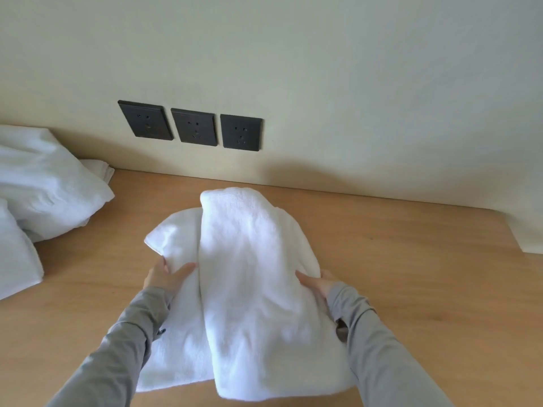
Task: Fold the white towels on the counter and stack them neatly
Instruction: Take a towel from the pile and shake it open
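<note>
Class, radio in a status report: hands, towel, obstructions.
Left hand grips white terry towel at left edge; right hand at right edge. Towel partly folded on light wooden counter. Rumpled white linen pile far left, clear of it.

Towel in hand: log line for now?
left hand grips towel | right hand grips towel | towel part-folded on counter | crumpled white pile at left

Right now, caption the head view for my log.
Mid-fold, left hand and right hand grip a white towel on the wooden counter.
</note>
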